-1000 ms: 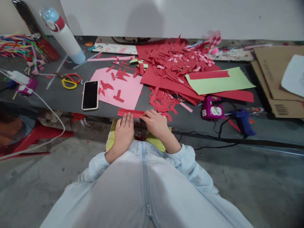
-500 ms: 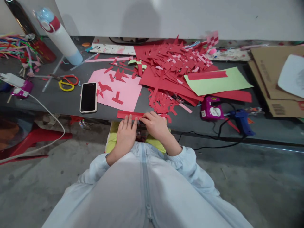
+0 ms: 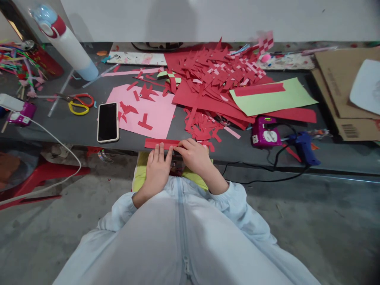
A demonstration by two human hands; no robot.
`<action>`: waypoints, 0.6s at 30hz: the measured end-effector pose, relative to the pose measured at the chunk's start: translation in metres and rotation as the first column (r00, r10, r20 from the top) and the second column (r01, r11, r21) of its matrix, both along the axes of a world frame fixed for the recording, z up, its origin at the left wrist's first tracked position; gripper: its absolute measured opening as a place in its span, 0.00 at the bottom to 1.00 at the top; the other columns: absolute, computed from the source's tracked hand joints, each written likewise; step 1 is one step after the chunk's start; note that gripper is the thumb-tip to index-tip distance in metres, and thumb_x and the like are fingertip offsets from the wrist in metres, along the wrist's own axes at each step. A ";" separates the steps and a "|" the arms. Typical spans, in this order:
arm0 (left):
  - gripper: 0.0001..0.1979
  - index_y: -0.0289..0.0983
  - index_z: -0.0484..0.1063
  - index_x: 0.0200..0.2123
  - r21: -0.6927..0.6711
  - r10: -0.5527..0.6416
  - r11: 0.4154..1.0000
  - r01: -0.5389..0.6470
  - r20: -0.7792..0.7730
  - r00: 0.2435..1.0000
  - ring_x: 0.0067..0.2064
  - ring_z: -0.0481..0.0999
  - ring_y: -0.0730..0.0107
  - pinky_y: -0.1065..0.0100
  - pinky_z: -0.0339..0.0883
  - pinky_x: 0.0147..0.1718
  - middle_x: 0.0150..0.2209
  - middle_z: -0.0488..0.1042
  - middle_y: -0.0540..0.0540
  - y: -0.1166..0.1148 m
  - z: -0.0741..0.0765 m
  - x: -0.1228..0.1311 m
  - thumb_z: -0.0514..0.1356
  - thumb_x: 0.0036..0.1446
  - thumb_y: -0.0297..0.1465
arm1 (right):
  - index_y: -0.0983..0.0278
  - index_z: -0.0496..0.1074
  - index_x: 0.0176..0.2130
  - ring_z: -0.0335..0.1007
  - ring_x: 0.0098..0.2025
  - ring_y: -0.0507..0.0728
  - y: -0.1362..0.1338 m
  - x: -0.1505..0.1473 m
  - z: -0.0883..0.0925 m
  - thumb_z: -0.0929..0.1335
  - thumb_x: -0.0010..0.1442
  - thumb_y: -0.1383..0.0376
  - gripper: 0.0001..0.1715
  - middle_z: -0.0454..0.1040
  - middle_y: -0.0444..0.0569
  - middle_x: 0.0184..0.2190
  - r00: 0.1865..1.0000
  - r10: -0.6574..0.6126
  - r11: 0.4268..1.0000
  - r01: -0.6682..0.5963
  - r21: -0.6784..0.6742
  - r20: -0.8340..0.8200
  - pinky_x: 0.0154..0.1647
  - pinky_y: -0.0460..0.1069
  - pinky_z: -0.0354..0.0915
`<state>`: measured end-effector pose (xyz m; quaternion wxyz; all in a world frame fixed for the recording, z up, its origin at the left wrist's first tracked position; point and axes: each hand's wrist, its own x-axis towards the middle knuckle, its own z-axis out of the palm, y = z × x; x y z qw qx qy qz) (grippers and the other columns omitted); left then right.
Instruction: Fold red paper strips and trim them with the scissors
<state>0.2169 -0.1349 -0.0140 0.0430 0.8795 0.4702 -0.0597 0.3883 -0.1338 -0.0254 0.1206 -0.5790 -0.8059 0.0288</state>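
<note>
red strip: lay flat at the table edge, just right of the phone
left hand: fingers straight, pressed together, tips rested on the strip
right hand: fingers curled up, pinched the strip's end away from the phone

Centre frame. Left grip flat, palm down, fingers straight and together, pointing up-frame. Right grip just right of it, fingers bent leftward, tips beside left fingertips; pinch unclear. Forearms converge, pale sleeves to wrists.
</note>
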 end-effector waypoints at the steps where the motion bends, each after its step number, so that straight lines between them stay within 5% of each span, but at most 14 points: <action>1: 0.27 0.35 0.56 0.67 0.001 0.000 1.000 0.000 -0.003 1.000 0.69 0.56 0.45 0.49 0.57 0.63 0.68 0.53 0.26 0.000 0.000 0.000 0.50 0.65 0.26 | 0.63 0.78 0.42 0.61 0.42 0.56 0.000 0.000 0.000 0.63 0.66 0.69 0.14 0.77 0.51 0.39 1.000 -0.001 1.000 0.001 -0.004 -0.001 0.35 0.50 0.53; 18: 0.29 0.34 0.55 0.68 -0.020 -0.006 1.000 0.007 0.022 1.000 0.70 0.54 0.45 0.48 0.56 0.63 0.68 0.52 0.25 0.000 -0.001 -0.002 0.52 0.64 0.26 | 0.63 0.78 0.44 0.62 0.42 0.57 0.000 0.001 0.000 0.63 0.65 0.72 0.16 0.77 0.51 0.40 1.000 -0.004 1.000 0.004 0.005 -0.017 0.35 0.50 0.54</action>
